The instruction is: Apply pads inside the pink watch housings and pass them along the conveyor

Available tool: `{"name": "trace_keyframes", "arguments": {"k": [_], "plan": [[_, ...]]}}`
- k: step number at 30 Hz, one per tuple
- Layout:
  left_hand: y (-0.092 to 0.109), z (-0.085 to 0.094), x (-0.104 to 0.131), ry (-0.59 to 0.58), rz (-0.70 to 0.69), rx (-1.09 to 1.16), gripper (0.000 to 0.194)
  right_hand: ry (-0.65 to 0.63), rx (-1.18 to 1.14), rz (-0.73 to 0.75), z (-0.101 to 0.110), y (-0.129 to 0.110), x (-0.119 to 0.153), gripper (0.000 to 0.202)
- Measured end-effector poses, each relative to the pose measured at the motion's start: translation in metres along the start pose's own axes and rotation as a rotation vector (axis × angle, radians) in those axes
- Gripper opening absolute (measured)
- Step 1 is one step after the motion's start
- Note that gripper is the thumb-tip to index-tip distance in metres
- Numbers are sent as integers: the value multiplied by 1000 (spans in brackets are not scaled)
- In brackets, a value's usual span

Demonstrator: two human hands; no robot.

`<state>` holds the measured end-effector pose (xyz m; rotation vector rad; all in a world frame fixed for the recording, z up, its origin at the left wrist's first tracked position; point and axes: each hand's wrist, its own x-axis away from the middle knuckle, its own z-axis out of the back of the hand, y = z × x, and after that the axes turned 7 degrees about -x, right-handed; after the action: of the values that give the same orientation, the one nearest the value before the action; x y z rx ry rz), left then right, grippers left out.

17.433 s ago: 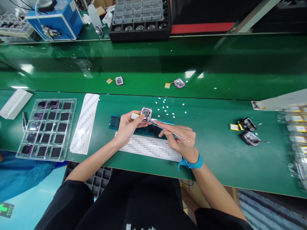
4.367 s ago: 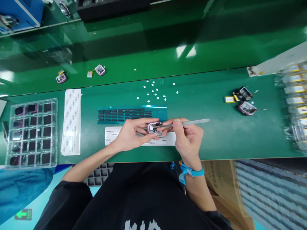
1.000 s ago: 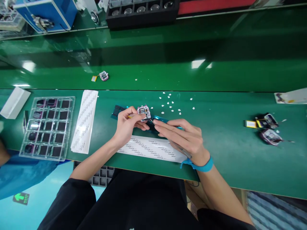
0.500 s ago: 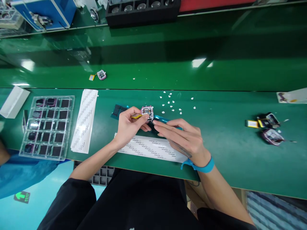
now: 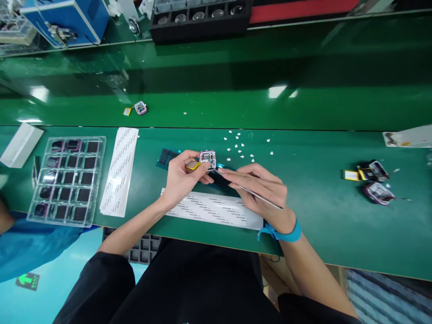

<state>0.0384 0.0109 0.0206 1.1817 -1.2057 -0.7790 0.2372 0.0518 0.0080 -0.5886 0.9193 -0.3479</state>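
Observation:
My left hand [image 5: 185, 174] grips a small opened watch case [image 5: 207, 158] with a pink rim and circuitry inside. A yellow-edged battery [image 5: 193, 165] hangs at its left side, by my fingers. In my right hand [image 5: 261, 189] is a pair of thin metal tweezers [image 5: 259, 197], slanting up to the lower right of the case; whether the tip touches it I cannot tell. Beneath the hands lies a dark strip [image 5: 167, 157] with a blue sheen. A white printed sheet [image 5: 216, 209] is nearest the table edge, under my right hand.
At left are a clear tray [image 5: 67, 180] of dark screens, a white box [image 5: 22, 145] and a stack of printed strips [image 5: 119, 171]. Several white stickers [image 5: 236, 145] dot the table. Opened watches [image 5: 378, 192] lie at right, another [image 5: 141, 107] at back. A person's blue sleeve [image 5: 33, 243] shows at left.
My right hand has turned slightly, and the tweezers now show as a long bright line across it. My left hand still holds the case, almost unmoved. The view has shifted a little.

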Motion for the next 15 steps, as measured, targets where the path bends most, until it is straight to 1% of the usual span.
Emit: {"name": "trace_keyframes", "arguments": {"k": [6,8,10,12,13,14,15], "plan": [[-6,2,-2,-3,-5,-10,37,77,78,17,0,5,1,55],[-9,5,-8,2,-32,-47,37,81,102,40,1,6,1,57],[-11,9,-26,20,-82,-136,34,62,128,61,1,7,0,61],[-10,18,-54,90,-169,-329,32,46,147,83,1,8,0,64],[-7,24,-71,164,-232,-476,31,44,152,95,1,8,0,65],[-4,31,-88,248,-279,-670,28,47,155,106,1,9,-1,66],[1,40,-104,307,-295,-879,23,49,158,114,1,9,-1,67]]}}
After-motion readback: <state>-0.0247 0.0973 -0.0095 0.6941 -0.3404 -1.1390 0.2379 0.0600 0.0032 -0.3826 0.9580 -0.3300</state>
